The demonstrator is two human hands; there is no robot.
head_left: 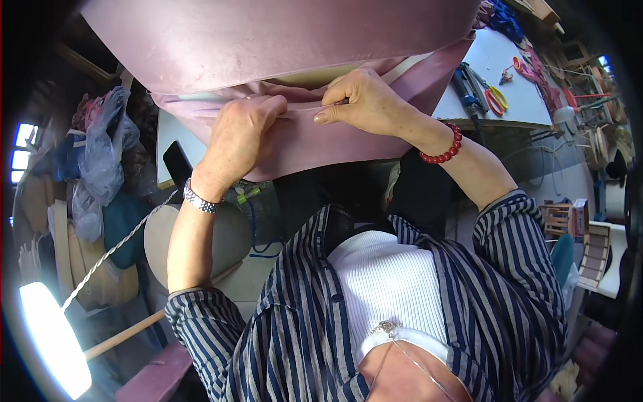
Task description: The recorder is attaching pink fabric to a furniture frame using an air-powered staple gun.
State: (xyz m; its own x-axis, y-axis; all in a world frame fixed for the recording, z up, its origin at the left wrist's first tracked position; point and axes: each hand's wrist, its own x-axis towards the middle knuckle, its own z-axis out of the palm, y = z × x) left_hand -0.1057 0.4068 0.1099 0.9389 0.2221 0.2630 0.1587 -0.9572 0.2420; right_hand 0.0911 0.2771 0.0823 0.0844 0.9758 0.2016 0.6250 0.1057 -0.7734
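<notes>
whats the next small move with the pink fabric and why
Probably slide both hands a little along the fold and pinch again. The left hand and right hand sit close together, gripping the pink fabric at its folded edge over the pale board, while the fabric to either side hangs loose over the table.

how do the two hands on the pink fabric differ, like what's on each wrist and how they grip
The left hand wears a silver metal watch band; the right hand wears a red bead bracelet.
The left hand lies knuckles-up, fingers curled over a fold of the pink fabric; the right hand pinches the fabric edge between thumb and fingers.
The left hand sits lower in the head view than the right.
Both hold the same fabric, close together, with striped sleeves pushed up.
</notes>
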